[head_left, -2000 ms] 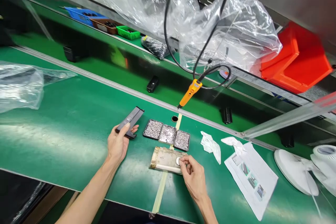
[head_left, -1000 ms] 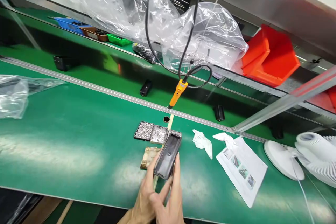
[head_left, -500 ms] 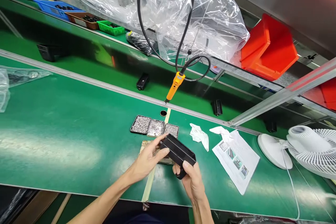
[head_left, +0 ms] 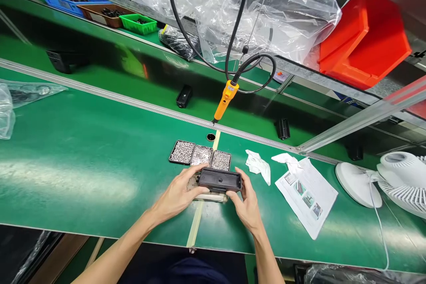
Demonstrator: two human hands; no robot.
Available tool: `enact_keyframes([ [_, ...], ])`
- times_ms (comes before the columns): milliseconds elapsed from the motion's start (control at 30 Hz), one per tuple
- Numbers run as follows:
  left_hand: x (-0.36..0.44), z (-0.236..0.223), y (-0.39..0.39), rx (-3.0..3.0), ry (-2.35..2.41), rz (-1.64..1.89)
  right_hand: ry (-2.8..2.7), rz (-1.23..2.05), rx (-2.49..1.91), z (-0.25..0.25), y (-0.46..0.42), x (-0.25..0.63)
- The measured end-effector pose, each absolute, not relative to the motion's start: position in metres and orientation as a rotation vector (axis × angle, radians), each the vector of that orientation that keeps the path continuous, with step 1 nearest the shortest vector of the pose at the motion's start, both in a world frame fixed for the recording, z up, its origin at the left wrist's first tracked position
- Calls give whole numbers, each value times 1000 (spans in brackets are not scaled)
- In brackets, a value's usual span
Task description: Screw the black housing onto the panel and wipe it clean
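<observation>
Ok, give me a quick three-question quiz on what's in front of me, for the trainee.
1. True or false: both hands, left hand and right hand, grip the black housing.
2. How many screw trays lie just beyond it?
3. What hangs above the green bench: A) orange screwdriver B) hammer C) white fan?

Key: 1 true; 2 three; 3 A.

One head-worn camera looks forward and down from the near edge of the green tabletop [head_left: 83, 159], close above the hands, facing the far shelf [head_left: 100, 22] beyond.
</observation>
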State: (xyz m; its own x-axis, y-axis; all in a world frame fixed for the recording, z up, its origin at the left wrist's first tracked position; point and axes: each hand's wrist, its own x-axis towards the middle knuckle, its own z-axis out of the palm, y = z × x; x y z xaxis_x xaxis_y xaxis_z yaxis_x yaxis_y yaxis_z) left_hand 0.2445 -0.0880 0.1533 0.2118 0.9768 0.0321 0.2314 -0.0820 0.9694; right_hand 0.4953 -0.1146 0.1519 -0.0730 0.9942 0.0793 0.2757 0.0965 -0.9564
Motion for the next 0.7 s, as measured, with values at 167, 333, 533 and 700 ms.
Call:
enact_keyframes([
  [167, 242, 139, -97, 1690, 1225, 939, -1580, 1037, -1319, 142, -118, 499],
  [333, 240, 132, -98, 1845, 1219, 927, -1643, 1047, -1334, 138, -120, 506],
  [533, 240, 131, -102, 1977, 1197, 887, -1760, 1066, -1368, 148, -122, 507],
  [700, 247, 130, -103, 2098, 1221, 938, -1802, 954, -1362, 143, -122, 496],
])
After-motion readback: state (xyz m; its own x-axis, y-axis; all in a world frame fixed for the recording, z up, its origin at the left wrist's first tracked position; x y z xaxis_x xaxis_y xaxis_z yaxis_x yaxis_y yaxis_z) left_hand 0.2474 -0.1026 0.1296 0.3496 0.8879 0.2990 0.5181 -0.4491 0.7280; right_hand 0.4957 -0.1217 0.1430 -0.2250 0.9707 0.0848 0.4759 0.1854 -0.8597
